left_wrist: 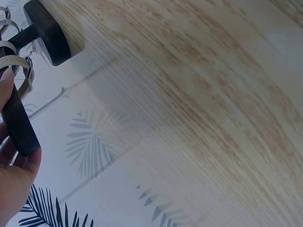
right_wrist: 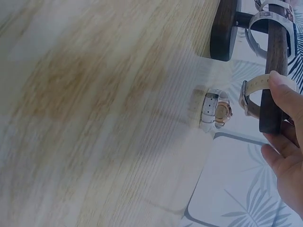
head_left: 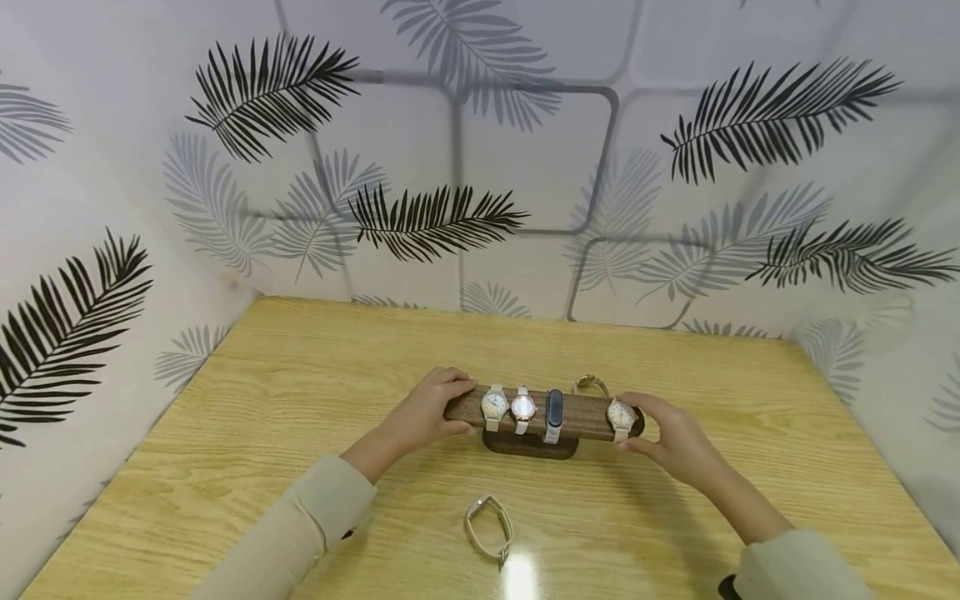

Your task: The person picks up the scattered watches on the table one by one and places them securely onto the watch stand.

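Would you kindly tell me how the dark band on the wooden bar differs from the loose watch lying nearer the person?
The dark band hangs on the wooden bar; the loose watch lies on the table. The band's face is dark and elongated; the watch is pale throughout. Both have closed straps.

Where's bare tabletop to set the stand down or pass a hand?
Bare patches: the far table toward the wall, and both side margins. Crowded: the middle, where left hand and right hand grip the watch stand; a loose watch lies in front, another watch behind.
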Tool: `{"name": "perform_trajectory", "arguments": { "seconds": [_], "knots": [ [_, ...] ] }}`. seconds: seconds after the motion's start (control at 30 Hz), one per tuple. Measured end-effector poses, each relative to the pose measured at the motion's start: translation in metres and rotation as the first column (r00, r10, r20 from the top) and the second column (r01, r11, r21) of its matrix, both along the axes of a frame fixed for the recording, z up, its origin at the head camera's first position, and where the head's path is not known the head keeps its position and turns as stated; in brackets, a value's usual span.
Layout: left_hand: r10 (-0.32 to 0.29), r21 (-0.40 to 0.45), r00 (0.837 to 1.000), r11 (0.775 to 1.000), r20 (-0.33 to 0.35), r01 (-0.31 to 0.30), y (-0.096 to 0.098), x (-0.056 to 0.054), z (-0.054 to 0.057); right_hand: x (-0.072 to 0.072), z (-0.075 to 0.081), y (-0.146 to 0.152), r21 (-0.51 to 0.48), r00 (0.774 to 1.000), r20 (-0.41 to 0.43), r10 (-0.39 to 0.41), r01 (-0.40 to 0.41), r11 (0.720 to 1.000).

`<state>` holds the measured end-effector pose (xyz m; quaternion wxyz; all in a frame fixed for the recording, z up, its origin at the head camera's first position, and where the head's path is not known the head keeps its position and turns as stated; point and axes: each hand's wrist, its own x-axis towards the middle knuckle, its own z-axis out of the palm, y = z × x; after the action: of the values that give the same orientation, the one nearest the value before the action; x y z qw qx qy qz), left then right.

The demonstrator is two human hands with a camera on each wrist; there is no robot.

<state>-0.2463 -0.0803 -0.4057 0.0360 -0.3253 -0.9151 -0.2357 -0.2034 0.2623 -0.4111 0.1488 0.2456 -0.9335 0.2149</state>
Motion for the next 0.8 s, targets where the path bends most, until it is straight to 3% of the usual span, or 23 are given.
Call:
{"name": "perform_trajectory", "arguments": {
  "seconds": [0.53, 0.8],
  "knots": [
    [-0.004, -0.007, 1.000, 1.000, 0.000, 0.004, 0.003, 0.001, 0.001, -0.004, 0.004, -0.012, -0.002, 0.999, 0.045, -0.010, 0.010, 1.000],
    [0.003, 0.005, 1.000, 1.000, 0.004, -0.003, 0.000, 0.000, -0.002, -0.006, 0.001, -0.020, -0.006, 1.000, 0.015, -0.007, 0.007, 1.000]
  ]
}}
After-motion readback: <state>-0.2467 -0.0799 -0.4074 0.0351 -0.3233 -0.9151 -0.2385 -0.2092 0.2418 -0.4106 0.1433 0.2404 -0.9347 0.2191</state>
